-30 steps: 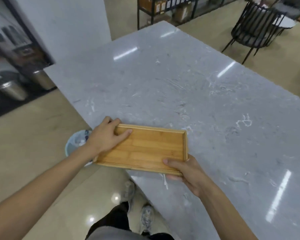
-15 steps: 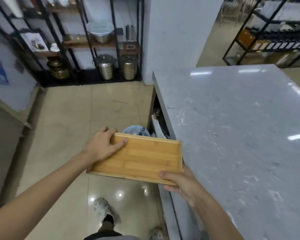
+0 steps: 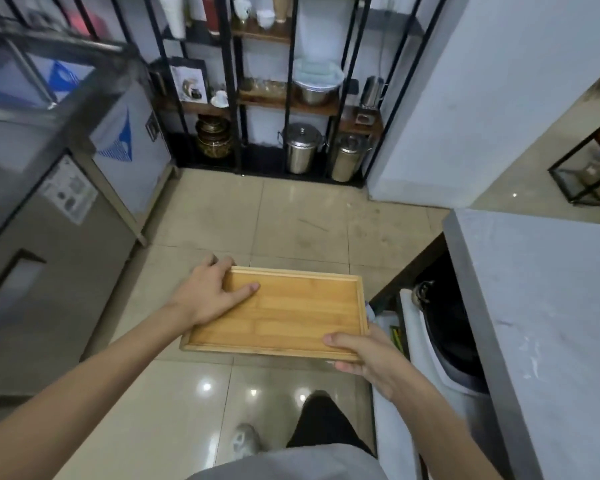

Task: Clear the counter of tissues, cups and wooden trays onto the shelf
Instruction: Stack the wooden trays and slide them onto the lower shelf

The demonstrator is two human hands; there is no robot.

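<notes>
An empty rectangular wooden tray (image 3: pixel 291 313) is held level in the air above the tiled floor. My left hand (image 3: pixel 207 294) grips its far left corner, thumb lying on the inside. My right hand (image 3: pixel 368 351) grips its near right corner, thumb on top of the rim. The grey marble counter (image 3: pixel 548 306) is at the right edge of the view, apart from the tray. Straight ahead across the floor stands the black metal shelf (image 3: pixel 288 98) with wooden boards.
The shelf holds white cups (image 3: pixel 253 12), a steel bowl (image 3: pixel 316 88), steel canisters (image 3: pixel 302 147) and a brass pot (image 3: pixel 213 135). A steel fridge cabinet (image 3: pixel 49 188) lines the left. A white bin (image 3: pixel 440 341) sits under the counter. A white pillar (image 3: pixel 482 98) stands right of the shelf.
The tray has been lifted off the counter and carried left, clear of its edge. The view has turned from the counter top toward the shelf. Both hands keep the same grip.
</notes>
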